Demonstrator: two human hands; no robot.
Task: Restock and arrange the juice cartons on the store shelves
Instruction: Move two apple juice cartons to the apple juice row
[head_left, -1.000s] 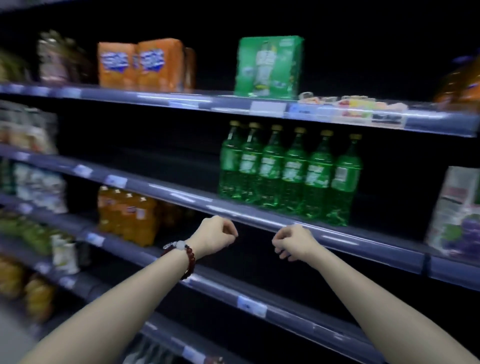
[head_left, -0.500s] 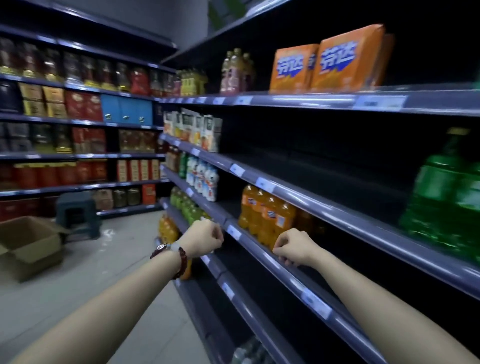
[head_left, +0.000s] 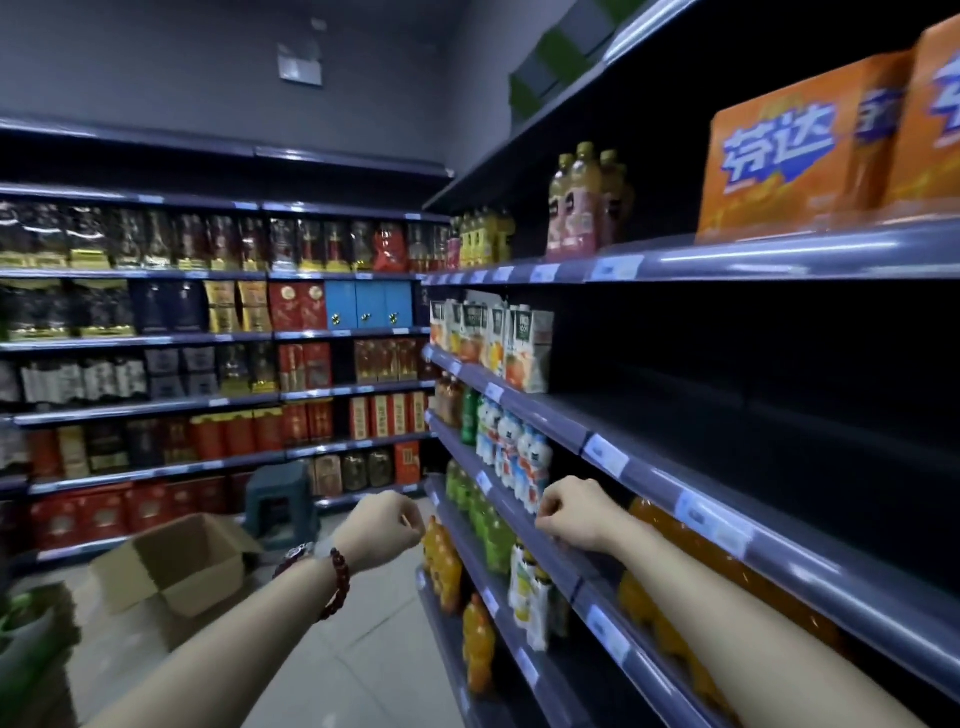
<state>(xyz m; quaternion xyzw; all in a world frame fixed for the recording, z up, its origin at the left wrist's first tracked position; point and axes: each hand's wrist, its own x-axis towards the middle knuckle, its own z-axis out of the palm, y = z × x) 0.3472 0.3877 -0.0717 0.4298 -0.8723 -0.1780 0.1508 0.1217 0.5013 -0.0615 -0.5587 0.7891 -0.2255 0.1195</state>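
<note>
Several juice cartons (head_left: 498, 340) stand in a row at the far left end of the second shelf (head_left: 602, 441) on my right; the rest of that shelf is dark and bare. My left hand (head_left: 387, 527), with a bead bracelet and a watch on its wrist, is curled into a loose fist over the aisle and holds nothing. My right hand (head_left: 574, 514) is also curled shut, empty, and hovers by the front rail of a lower shelf, next to white bottles (head_left: 519, 460).
An open cardboard box (head_left: 171, 566) sits on the floor at the left, with a dark plastic stool (head_left: 280, 501) behind it. Shelves of boxed goods fill the back wall. Orange multipacks (head_left: 789, 156) sit on the top right shelf; orange and green bottles fill lower shelves.
My view has swung left, from facing the green bottles to looking down the aisle. Both hands stay curled in front of me, and the cartons and floor box have come into sight.
</note>
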